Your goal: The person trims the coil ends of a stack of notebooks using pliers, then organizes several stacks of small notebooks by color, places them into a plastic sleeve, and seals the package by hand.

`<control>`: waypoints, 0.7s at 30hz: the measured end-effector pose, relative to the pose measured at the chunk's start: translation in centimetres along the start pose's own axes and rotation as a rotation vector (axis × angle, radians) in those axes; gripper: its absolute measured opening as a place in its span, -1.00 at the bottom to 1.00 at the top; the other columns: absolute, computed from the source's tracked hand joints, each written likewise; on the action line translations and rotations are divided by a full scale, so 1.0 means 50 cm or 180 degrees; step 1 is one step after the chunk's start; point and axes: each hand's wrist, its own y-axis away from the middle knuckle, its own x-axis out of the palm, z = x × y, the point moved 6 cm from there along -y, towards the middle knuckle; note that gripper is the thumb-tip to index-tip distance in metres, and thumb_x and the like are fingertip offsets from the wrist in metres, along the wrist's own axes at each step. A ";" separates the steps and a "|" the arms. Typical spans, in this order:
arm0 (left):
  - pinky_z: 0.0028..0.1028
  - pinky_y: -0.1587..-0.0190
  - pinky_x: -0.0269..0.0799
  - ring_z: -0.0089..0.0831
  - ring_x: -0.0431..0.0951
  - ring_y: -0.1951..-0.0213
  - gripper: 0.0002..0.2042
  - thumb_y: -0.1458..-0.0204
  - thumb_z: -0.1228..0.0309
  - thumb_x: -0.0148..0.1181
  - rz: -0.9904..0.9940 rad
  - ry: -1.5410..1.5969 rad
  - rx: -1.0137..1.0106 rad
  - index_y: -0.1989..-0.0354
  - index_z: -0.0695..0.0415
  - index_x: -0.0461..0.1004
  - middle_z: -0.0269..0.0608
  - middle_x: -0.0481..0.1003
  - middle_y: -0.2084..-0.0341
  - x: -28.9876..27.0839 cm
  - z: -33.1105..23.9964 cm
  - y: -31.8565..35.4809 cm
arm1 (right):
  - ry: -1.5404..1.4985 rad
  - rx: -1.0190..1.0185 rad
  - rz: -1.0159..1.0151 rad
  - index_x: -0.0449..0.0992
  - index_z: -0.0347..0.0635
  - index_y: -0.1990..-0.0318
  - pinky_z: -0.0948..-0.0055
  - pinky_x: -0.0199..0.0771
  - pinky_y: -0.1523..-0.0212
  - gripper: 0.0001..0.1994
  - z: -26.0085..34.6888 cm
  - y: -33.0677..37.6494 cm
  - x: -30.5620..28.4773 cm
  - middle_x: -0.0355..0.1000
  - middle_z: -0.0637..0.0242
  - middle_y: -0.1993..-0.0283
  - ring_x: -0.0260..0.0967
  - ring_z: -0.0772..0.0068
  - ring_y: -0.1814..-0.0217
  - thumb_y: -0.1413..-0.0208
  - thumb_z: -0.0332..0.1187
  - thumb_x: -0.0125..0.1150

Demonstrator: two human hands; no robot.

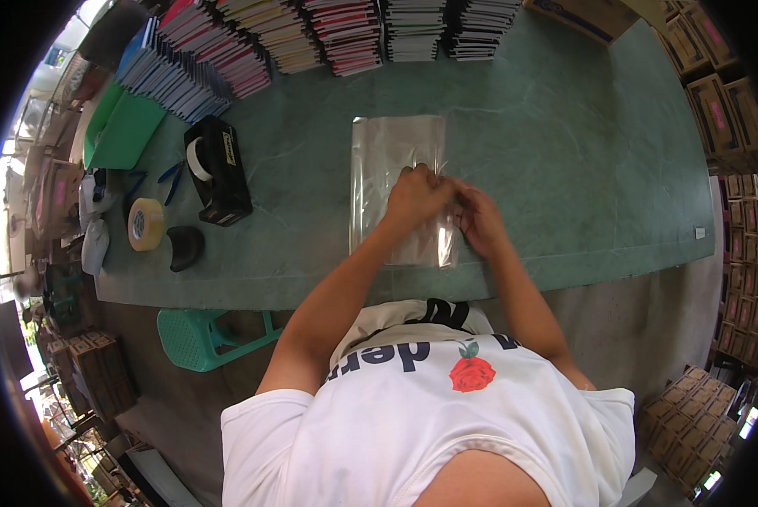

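A flat clear plastic bag (pixel 396 139), perhaps a stack of them, lies on the green table in front of me. Glossy streaks run along its left side and lower right corner. My left hand (pixel 417 198) rests over its middle with the fingers curled against the film. At the right edge of the plastic, my right hand (pixel 482 221) touches the left fingertips. Its fingers are bent together at that edge, and the pinch point is partly hidden by the left hand.
Left on the table (pixel 565 169) are a black tape dispenser (pixel 218 173), a tape roll (pixel 146 225), blue-handled cutters (pixel 173 182), a curved black piece (pixel 185 248) and a green bin (pixel 125 127). Book stacks (pixel 343 34) line the far edge. A green stool (pixel 195 338) stands below.
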 end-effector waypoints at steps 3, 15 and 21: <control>-0.50 0.48 0.44 -0.43 0.49 0.48 -0.70 -0.09 0.27 0.03 0.0339 0.0927 -0.0579 0.25 0.32 0.45 -0.14 0.46 0.47 0.001 0.015 0.001 | 0.0380 0.0119 0.0090 0.19 -0.33 -0.15 0.43 0.39 0.12 -0.54 0.013 -0.001 0.019 0.32 0.25 0.01 0.34 0.47 0.13 -0.21 -0.20 -0.09; -0.54 0.40 0.38 -0.60 0.40 0.44 -0.79 -0.04 0.41 0.05 0.0549 0.2552 -0.1008 0.22 0.30 0.44 -0.31 0.43 0.48 -0.108 0.000 0.034 | 0.2124 -0.0565 -0.0721 0.27 -0.31 -0.07 0.58 0.32 0.49 -0.56 0.057 -0.081 -0.026 0.45 0.30 0.39 0.34 0.58 0.46 0.02 -0.53 0.14; -0.54 0.51 0.27 -0.59 0.38 0.55 -0.86 -0.01 0.45 0.00 -0.0210 0.1992 -0.0834 0.50 0.26 0.41 -0.27 0.41 0.63 -0.338 0.189 0.062 | 0.1855 -0.0511 -0.1038 0.28 -0.31 -0.06 0.63 0.32 0.53 -0.55 0.185 -0.034 -0.136 0.47 0.30 0.40 0.35 0.61 0.46 0.05 -0.57 0.14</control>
